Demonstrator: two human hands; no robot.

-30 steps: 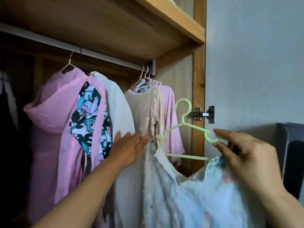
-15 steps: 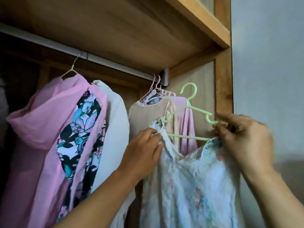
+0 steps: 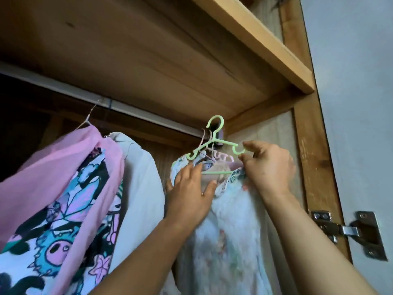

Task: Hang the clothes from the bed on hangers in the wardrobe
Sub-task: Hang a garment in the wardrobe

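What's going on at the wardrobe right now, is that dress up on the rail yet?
A person is lifting a green hanger carrying a pale floral dress up to the rail. The right hand pinches the hanger's right end; the left hand rests open against the dress. The hook sits at the rail's right end, but whether it has caught is unclear.

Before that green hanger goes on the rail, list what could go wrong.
1. The hook of the pale green plastic hanger sits among the pink hanger hooks crowded at the rail's end, so it may snag them rather than catch the metal rail.
2. The right hand pinches only the hanger's end; the pale floral dress could tip it and slide off.
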